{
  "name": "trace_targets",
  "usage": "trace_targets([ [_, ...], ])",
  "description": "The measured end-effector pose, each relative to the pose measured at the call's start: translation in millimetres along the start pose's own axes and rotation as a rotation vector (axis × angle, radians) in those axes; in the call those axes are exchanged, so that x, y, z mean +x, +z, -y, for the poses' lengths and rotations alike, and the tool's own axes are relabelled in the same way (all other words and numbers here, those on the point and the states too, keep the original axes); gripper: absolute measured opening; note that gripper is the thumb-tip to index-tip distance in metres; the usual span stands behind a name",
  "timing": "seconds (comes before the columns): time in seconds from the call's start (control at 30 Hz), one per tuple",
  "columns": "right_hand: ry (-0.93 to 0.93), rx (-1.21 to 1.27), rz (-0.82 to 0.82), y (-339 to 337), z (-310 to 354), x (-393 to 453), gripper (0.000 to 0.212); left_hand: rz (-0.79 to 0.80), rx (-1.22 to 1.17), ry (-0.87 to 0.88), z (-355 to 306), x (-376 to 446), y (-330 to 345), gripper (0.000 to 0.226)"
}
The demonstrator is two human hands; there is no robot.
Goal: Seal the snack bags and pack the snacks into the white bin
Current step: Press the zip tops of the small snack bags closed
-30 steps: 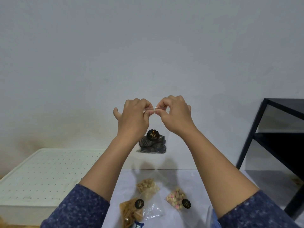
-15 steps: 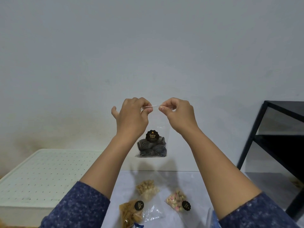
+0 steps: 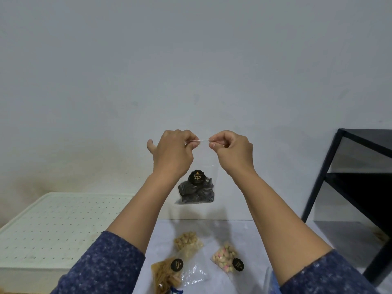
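A clear snack bag (image 3: 197,187) of dark striped snacks with a black round label hangs in the air in front of the wall. My left hand (image 3: 172,154) pinches the left end of its top strip and my right hand (image 3: 232,152) pinches the right end. On the white table below lie three more bags: one of pale nuts (image 3: 187,242), one of golden-brown sticks (image 3: 167,274), and one of pink and cream pieces (image 3: 226,258). A white perforated surface, perhaps the bin's lid (image 3: 53,225), sits at the left.
A black metal shelf frame (image 3: 322,179) stands at the right, close to the table's edge. A plain white wall is right behind the table. A bit of blue and clear plastic (image 3: 270,281) shows near the bottom beside my right sleeve.
My hands have slid apart along the bag's top strip, the right hand moving right. The bag and both hands sit a little lower than before.
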State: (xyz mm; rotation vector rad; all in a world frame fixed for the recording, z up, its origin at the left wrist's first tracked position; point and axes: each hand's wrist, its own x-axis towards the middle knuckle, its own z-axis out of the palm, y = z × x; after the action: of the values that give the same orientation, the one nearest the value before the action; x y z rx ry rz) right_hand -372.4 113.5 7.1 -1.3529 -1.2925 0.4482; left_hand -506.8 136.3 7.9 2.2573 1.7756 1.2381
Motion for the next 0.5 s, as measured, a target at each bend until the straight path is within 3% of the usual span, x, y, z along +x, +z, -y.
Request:
trace_targets([
  [0.2,-0.080,-0.133,0.218,-4,1,2,0.008,0.021,-0.033,0.013,2,2,6,0.008],
  [0.5,-0.100,-0.189,0.072,1,-10,5,0.012,0.045,-0.192,-0.044,2,3,15,0.008],
])
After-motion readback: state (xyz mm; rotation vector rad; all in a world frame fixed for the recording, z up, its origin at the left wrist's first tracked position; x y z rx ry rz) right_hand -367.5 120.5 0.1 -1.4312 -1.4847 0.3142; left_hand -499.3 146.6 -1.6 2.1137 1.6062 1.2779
